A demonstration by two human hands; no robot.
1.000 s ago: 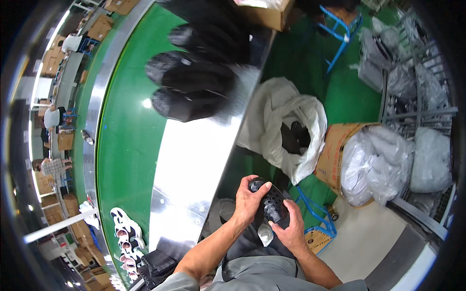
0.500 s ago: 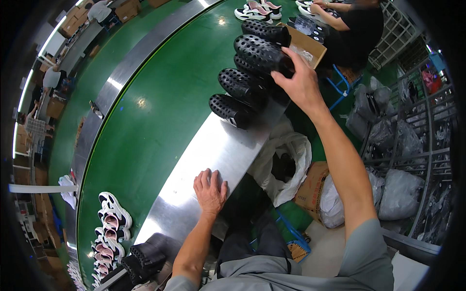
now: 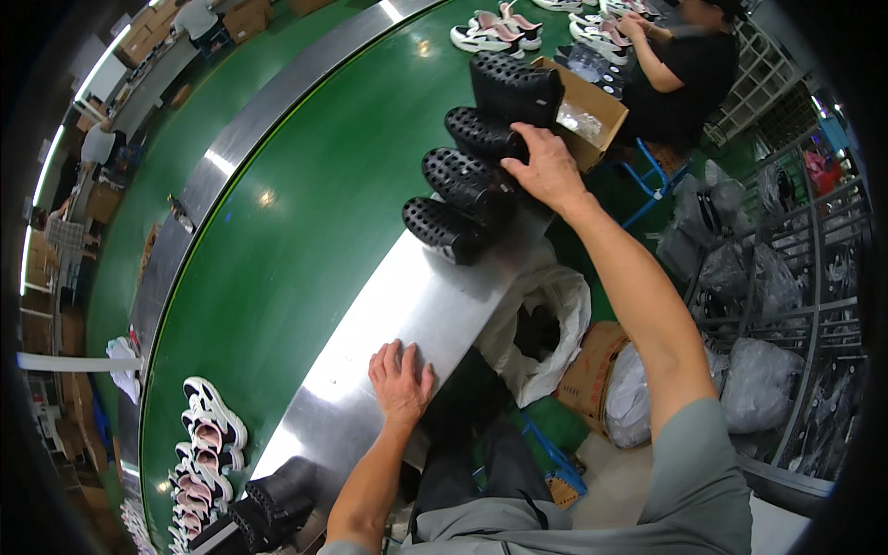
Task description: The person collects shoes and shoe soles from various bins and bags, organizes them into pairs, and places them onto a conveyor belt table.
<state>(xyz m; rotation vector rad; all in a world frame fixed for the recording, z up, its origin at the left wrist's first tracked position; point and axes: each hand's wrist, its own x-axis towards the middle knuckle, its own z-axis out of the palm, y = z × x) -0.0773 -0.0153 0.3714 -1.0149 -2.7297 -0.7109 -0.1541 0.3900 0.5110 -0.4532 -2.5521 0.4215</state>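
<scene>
My left hand [image 3: 401, 381] lies on the bare metal ledge [image 3: 365, 319], fingers spread, holding nothing. My right hand [image 3: 546, 168] is at the far part of the ledge, thumb and forefinger parted at the heel of a black clog [image 3: 483, 133] with round holes over its toe. Whether the fingertips touch that heel is hard to make out. Two more such clogs, a middle one [image 3: 460, 178] and a nearest one [image 3: 435, 224], sit in the same row, toes toward the green belt. Beyond them is a taller black clog shape [image 3: 513, 85], beside an open cardboard box.
The cardboard box [image 3: 606, 109] holds clear plastic. A green belt [image 3: 305, 231] runs along the ledge, carrying sneakers [image 3: 215, 416]. Black footwear [image 3: 277, 495] stands at lower left. Below are a white-lined bin [image 3: 564, 319] and a carton [image 3: 592, 370]. A co-worker [image 3: 684, 74] sits at far right.
My right hand has let go of the clog it held and come slightly left and nearer. That clog now stands at the row's far end. My left hand stays on the ledge.
</scene>
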